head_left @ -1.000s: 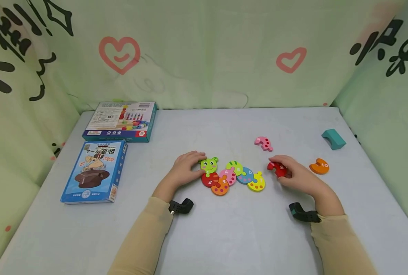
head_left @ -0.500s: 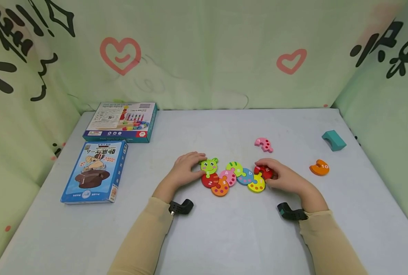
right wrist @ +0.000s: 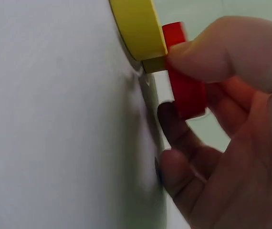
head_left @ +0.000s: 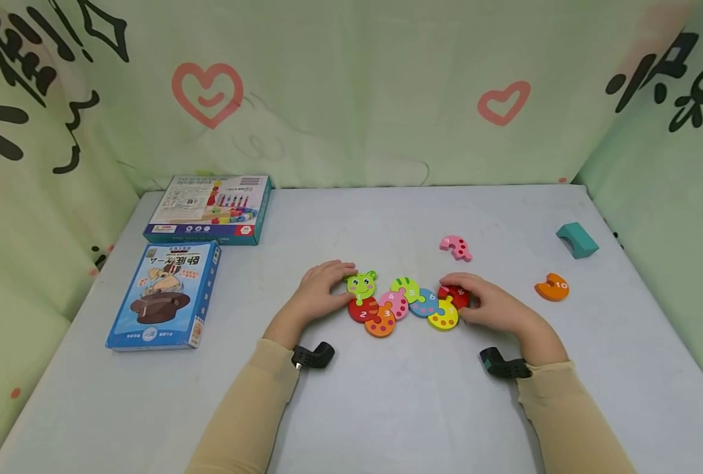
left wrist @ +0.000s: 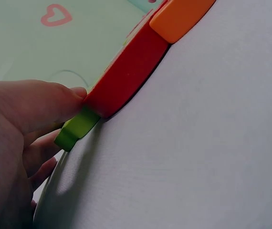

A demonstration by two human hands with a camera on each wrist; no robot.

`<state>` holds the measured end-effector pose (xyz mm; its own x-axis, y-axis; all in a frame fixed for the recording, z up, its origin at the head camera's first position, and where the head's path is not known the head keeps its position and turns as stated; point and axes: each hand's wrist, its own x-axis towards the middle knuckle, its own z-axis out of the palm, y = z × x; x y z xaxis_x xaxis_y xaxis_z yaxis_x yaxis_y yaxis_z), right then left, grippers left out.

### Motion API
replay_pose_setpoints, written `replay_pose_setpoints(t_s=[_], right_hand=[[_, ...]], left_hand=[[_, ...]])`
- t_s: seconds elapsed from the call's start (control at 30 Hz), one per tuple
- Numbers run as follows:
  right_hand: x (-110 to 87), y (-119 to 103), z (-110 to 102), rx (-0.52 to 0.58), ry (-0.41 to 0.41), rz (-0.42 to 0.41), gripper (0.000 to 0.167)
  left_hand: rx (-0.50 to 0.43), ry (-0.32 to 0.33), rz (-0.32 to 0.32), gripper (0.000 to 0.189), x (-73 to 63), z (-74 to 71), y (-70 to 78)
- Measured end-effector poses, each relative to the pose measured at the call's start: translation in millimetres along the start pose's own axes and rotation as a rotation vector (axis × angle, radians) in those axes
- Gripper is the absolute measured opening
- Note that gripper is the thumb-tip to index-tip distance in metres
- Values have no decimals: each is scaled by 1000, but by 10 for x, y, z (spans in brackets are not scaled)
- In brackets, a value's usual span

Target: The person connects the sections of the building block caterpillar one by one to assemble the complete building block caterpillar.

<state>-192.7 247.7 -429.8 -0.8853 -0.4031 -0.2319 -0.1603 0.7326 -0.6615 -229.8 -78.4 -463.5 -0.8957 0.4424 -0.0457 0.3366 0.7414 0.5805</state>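
Observation:
A row of joined caterpillar puzzle pieces lies mid-table in the head view. At its left end, my left hand point(head_left: 320, 293) holds the green caterpillar-head piece point(head_left: 361, 284) between thumb and fingers. The left wrist view shows the thumb by the seam with the red number 2 piece point(left wrist: 126, 76). My right hand point(head_left: 496, 306) pinches a red puzzle piece point(head_left: 456, 295) against the yellow piece point(head_left: 443, 318) at the row's right end. In the right wrist view that red piece point(right wrist: 188, 95) stands slightly raised off the table and touches the yellow one; whether they interlock cannot be told.
Behind the row lies a loose pink piece point(head_left: 457, 247). An orange number 10 piece point(head_left: 552, 288) and a teal arch block point(head_left: 577, 239) lie to the right. Two boxes, one blue point(head_left: 160, 296) and one teal-edged point(head_left: 208, 209), rest at the left. Curtains surround the table.
My right hand has moved left with the red piece, from apart from the row to touching the yellow piece, and has stayed there for the last half second. The left hand has not moved.

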Motion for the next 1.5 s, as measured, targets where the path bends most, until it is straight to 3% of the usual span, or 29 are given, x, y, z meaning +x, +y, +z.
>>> replay_pose_setpoints(t_s=[0.4,0.73,1.1,1.27,1.5], right_hand=[[-9,41,-29,-6,-8,29,53],[-85,188,-176,-3,57,79,59],[-32,274,-241,33,92,164,59],[53,253,-316,21,102,209,63],[335,253,-434,19,111,201,64]], left_hand=[[4,-4,-9,48,5,-14,22],[8,-7,-3,48,-3,-18,14],[8,11,4,47,-16,-34,-3],[7,11,2,47,-20,-29,-1],[3,-3,0,47,-8,-7,13]])
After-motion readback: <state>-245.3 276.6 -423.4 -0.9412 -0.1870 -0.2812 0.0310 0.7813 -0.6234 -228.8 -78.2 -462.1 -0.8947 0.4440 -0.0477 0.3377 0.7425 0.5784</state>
